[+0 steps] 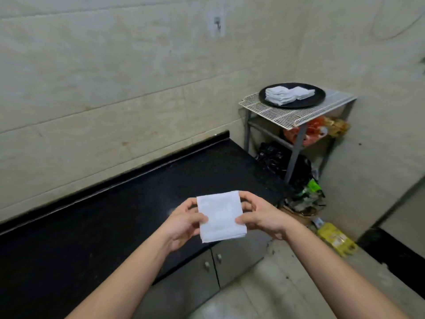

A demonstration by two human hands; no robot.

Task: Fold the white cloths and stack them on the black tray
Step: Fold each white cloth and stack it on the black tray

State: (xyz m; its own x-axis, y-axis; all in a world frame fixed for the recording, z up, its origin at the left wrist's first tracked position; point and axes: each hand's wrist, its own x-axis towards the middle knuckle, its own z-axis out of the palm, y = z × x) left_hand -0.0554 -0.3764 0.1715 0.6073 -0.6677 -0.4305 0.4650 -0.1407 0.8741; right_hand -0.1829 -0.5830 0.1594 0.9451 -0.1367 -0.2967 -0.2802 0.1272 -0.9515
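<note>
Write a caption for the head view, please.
Left hand and right hand pinch a folded cloth; stacked cloths sit on the black tray.

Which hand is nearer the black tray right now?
Right. The right hand grips the folded cloth on the side toward the black tray; the left hand grips its far side.

Left hand (184,221), right hand (261,215) pinching cloth (220,218), fingers (248,206) apparently curled behind

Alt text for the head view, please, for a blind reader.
The left hand and right hand hold a folded white cloth between them over a black counter. Beyond, a black tray with more folded cloths sits on a wire rack.
</note>
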